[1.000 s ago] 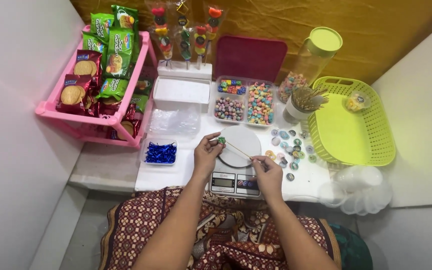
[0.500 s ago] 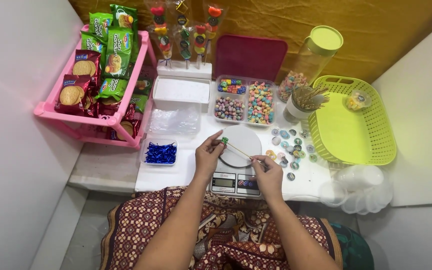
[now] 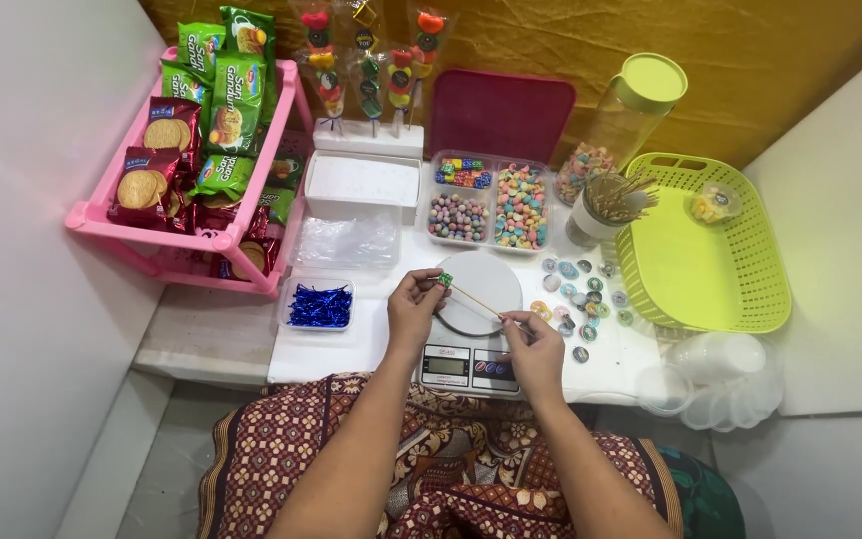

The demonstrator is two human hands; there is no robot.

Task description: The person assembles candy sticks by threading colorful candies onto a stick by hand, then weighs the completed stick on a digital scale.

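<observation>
Above the scale (image 3: 466, 361), the left hand (image 3: 413, 311) pinches a small green candy (image 3: 445, 279) at the tip of a thin skewer (image 3: 479, 302). The right hand (image 3: 534, 351) grips the skewer's other end with closed fingers. If she pushes off-centre, the candy may split or slip, and the point may prick a finger.
</observation>
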